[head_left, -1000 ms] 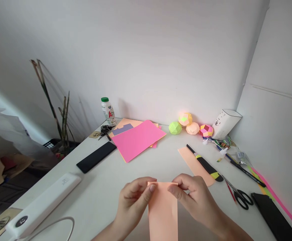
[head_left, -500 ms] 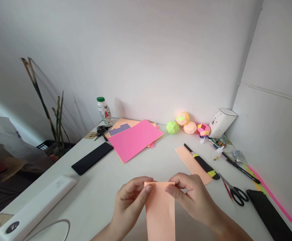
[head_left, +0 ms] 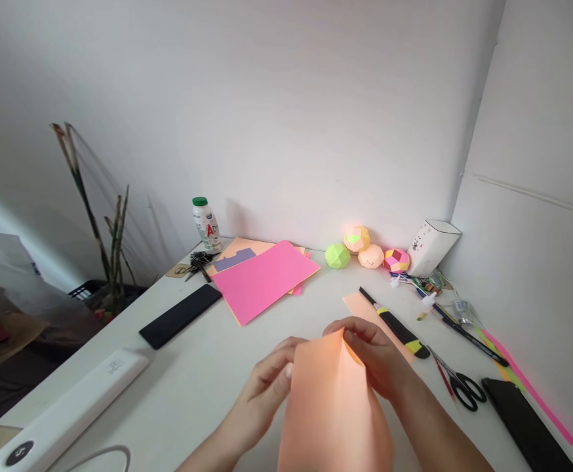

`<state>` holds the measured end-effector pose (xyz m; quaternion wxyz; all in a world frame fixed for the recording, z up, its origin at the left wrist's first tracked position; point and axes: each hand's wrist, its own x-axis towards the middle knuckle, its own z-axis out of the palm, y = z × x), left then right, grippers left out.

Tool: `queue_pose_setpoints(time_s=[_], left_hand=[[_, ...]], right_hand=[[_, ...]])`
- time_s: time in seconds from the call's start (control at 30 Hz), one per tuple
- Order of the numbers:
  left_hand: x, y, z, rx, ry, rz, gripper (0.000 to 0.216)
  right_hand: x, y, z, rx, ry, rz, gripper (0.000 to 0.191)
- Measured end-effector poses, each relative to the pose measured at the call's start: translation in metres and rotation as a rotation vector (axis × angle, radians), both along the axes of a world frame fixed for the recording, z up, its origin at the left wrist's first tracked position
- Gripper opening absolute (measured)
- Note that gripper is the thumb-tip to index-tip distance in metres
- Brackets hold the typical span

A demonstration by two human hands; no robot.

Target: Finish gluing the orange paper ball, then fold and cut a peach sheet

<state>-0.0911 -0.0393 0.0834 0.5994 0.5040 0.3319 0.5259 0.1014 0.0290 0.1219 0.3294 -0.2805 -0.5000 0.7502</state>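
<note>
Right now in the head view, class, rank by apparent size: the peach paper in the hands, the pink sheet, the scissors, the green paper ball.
1. peach paper, though it is nearest the camera
2. pink sheet
3. scissors
4. green paper ball

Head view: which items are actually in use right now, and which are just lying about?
In use:
- peach paper strip, lifted off the table
- left hand at its left edge
- right hand at its top edge

Lying about:
- pink sheet
- utility knife on a second peach strip
- scissors
- paper balls
- bottle
- keys
</note>
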Motion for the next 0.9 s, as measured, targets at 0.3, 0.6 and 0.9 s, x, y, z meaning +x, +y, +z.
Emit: queue_pose_setpoints(time_s=[0.3, 0.6, 0.9], left_hand=[[0.007, 0.008, -0.030, -0.240, -0.401, -0.506, 0.095], [-0.013, 0.018, -0.021, -0.428, -0.040, -0.514, 0.054], [-0.008, -0.035, -0.077, 0.253, 0.986, 0.003, 0.062]], right_hand=[[0.001, 0.019, -0.016, 0.287, -0.427, -0.328, 0.035], [0.036, 0.061, -0.034, 0.949, -0.895, -0.221, 0.033], [-0.012, 0.093, -0.095, 1.218, -0.906, 0.232, 0.023]])
